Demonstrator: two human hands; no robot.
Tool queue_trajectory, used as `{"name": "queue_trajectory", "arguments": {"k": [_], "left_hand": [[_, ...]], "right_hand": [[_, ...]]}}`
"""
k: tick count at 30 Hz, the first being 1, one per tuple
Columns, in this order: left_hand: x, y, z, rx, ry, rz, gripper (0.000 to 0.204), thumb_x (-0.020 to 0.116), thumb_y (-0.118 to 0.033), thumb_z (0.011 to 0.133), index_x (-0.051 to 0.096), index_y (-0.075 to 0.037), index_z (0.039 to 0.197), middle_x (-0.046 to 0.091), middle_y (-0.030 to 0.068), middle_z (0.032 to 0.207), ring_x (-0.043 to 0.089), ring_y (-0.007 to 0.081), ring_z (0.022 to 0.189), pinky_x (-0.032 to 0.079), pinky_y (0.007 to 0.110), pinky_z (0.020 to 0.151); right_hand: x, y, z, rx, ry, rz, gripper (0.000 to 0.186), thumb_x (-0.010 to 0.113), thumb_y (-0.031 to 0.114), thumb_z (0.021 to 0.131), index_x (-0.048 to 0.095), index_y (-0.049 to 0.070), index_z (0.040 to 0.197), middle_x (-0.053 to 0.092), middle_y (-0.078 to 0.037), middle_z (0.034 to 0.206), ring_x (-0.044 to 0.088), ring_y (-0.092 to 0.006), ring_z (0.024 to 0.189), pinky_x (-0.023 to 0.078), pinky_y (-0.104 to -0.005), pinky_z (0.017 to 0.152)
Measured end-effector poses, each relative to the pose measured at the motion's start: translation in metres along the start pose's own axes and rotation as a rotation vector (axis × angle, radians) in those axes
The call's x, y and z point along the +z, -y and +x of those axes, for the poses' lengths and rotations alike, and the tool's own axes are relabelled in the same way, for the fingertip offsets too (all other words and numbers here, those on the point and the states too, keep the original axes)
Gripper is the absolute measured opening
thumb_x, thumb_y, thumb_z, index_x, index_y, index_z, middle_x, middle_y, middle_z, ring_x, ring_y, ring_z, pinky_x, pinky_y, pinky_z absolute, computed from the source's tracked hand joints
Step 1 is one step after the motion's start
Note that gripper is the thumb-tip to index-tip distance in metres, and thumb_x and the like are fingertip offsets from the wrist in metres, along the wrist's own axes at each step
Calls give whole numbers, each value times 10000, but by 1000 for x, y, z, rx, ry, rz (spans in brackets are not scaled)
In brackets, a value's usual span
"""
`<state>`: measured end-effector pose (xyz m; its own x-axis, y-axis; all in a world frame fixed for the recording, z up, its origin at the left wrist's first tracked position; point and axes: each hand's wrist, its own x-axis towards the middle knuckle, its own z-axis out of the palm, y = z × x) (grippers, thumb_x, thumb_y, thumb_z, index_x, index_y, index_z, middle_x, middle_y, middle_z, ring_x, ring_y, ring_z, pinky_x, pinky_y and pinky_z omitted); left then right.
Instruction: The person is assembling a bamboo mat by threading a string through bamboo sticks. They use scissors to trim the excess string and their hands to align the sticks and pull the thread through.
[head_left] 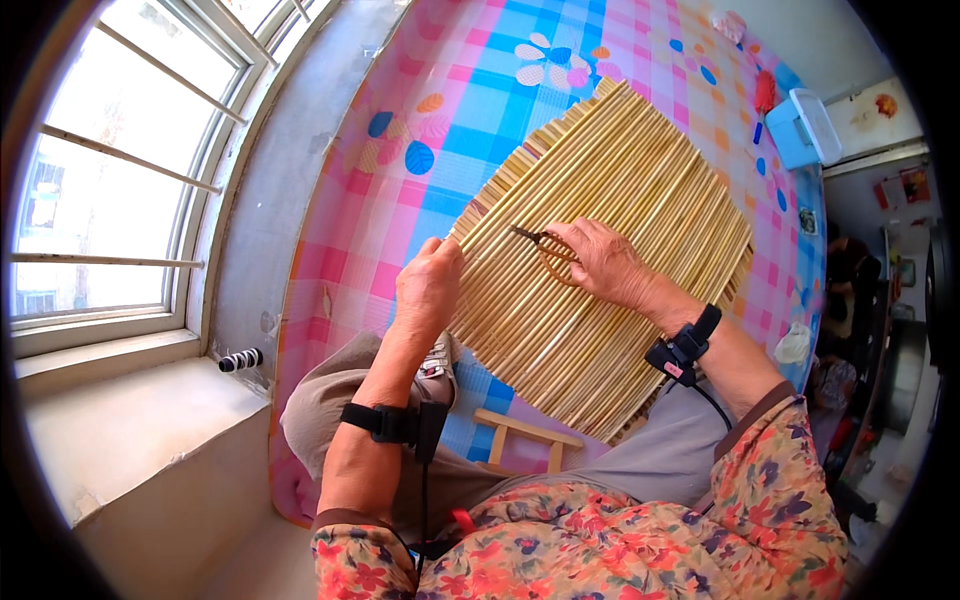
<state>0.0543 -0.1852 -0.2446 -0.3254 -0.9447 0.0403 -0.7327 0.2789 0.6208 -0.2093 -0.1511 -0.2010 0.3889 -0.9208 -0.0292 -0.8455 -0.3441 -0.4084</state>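
Straw-yellow stalks, laid side by side, form a stalk mat (600,345) held in front of the seated person, above a plaid plastic sheet (375,245). Its underside is out of sight, and whether it rests on the lap cannot be told. The right hand (607,262), curled around a pair of scissors (545,242), covers part of the brown handles; whether the dark blades are parted is too small to tell. The left hand (430,285) is closed on the mat's left edge, its fingertips hidden. A wooden frame (527,428) near the lap is partly concealed by the trousers (650,440). The window (110,170) is cut off by the dark fisheye rim. At upper right stands a light-blue plastic bin (793,138) with a whitish rim; its contents cannot be made out. The mat is roughly four-sided, its slender stalks running obliquely from lower left to upper right; their tone varies from pale yellow to tan, and short, uneven ends fringe the upper-left edge.
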Motion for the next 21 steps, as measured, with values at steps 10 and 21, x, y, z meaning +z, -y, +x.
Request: {"name": "queue_trajectory", "arguments": {"k": [10,21], "left_hand": [[4,2,3,-1,-78,-40,67,564,-124,857,564,-76,811,557,112,804,594,356,729,477,450,619],[-1,-2,3,-9,-57,-74,70,593,-127,845,570,-74,805,548,103,796,592,340,736,469,436,625]], "right_hand": [[16,31,14,-106,36,156,493,692,50,711,561,75,1185,532,-97,890,608,-254,817,553,-337,729],[29,29,34,-266,-84,-60,227,709,133,737,582,58,910,539,-76,808,620,-220,768,550,-327,680]]}}
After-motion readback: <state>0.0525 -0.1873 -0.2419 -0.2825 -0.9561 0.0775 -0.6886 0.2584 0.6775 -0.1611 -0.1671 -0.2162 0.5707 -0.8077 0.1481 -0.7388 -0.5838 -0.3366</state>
